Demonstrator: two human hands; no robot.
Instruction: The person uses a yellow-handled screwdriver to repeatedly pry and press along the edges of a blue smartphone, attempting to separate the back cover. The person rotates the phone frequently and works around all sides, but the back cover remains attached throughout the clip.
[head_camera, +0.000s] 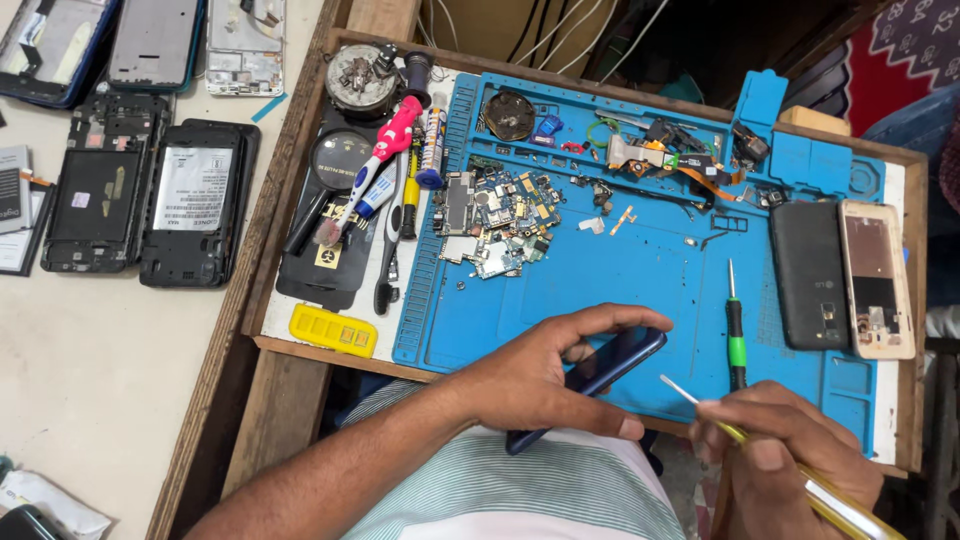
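Note:
My left hand (545, 375) grips a dark blue phone (612, 362) by its edges, tilted over the near edge of the blue work mat (640, 270). My right hand (785, 450) holds yellow-handled metal tweezers (700, 402), their tip pointing toward the phone, a short gap from it. A green-and-black screwdriver (735, 335) lies on the mat just beyond my right hand.
Circuit board pieces (495, 220) and small parts litter the mat. A black phone (808, 275) and a gold phone frame (876, 278) lie at right. Brushes, a glue tube (432, 148) and a yellow box (333, 330) sit left. Opened phones (150, 195) rest on the far-left table.

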